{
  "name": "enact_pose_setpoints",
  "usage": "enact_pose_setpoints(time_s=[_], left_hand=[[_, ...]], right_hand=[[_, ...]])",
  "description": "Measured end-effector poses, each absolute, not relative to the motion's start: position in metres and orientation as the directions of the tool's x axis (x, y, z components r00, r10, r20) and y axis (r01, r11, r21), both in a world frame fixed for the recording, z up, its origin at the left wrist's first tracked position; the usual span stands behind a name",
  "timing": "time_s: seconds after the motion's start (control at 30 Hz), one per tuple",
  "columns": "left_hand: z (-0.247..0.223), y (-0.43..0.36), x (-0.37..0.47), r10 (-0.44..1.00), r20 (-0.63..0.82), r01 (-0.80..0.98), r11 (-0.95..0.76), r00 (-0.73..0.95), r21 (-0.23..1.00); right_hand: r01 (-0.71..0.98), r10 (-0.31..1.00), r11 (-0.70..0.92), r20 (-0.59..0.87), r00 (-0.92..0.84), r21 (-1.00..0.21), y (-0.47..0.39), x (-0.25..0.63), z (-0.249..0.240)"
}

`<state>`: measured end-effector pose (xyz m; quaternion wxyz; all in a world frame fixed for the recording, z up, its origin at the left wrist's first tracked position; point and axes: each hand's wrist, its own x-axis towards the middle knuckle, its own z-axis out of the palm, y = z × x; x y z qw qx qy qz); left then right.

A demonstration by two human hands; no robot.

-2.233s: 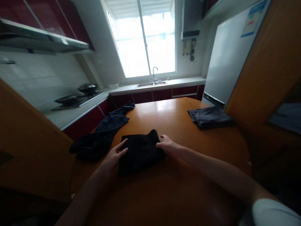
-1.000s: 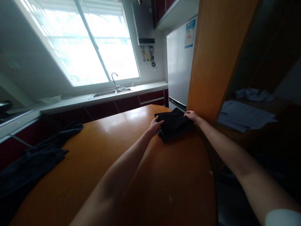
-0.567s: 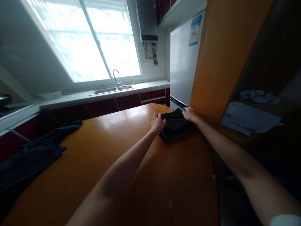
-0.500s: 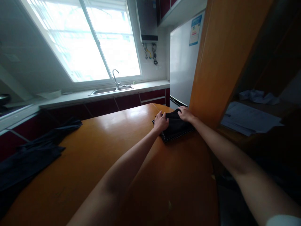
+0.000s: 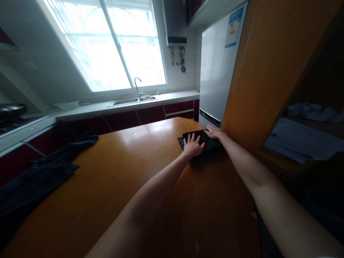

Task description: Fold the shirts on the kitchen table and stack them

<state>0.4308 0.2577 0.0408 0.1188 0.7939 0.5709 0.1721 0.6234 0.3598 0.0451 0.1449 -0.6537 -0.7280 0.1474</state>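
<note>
The left hand (image 5: 194,147) lies flat, fingers spread, on the folded black cloth stack (image 5: 208,148) at the orange wooden tabletop's (image 5: 120,168) far right; the right hand (image 5: 214,132) rests open on its far edge. Even pressing keeps folds crisp.

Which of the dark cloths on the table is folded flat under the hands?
The folded stack by the fridge, with the left hand and right hand pressing on it; the other cloth lies crumpled, far left.

left hand (image 5: 194,147) flat on folded dark cloth (image 5: 208,148) | right hand (image 5: 213,132) on its far edge | table (image 5: 120,172)
</note>
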Motion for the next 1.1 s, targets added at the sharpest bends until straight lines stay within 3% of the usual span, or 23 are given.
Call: enact_pose_setpoints(time_s=[0.3, 0.4, 0.53, 0.67, 0.8, 0.93, 1.1], left_hand=[[0.057, 0.294, 0.389, 0.984, 0.134, 0.789, -0.177, 0.121, 0.588], [0.057, 0.288, 0.384, 0.973, 0.196, 0.769, -0.218, 0.123, 0.601], [0.054, 0.267, 0.375, 0.947, 0.284, 0.717, -0.303, 0.151, 0.628], [0.043, 0.234, 0.34, 0.925, 0.357, 0.735, -0.329, 0.126, 0.593], [0.029, 0.186, 0.283, 0.925, 0.324, 0.795, -0.345, 0.199, 0.498], [0.023, 0.131, 0.225, 0.946, 0.235, 0.847, -0.306, 0.221, 0.435], [0.024, 0.074, 0.169, 0.962, 0.169, 0.865, -0.268, 0.215, 0.425]], right_hand=[[0.899, 0.973, 0.195, 0.189, -0.128, -0.393, 0.336, 0.639, 0.074], [0.877, 0.963, 0.239, 0.22, -0.157, -0.417, 0.314, 0.644, 0.072], [0.842, 0.974, 0.179, 0.213, -0.078, -0.509, 0.287, 0.651, 0.071], [0.82, 0.948, 0.183, 0.317, -0.002, -0.543, 0.261, 0.645, 0.085], [0.743, 0.843, 0.327, 0.536, 0.05, -0.584, 0.219, 0.599, 0.099], [0.619, 0.782, 0.544, 0.61, -0.129, -0.567, 0.165, 0.513, 0.092], [0.478, 0.695, 0.718, 0.544, -0.469, -0.505, 0.101, 0.405, 0.059]])
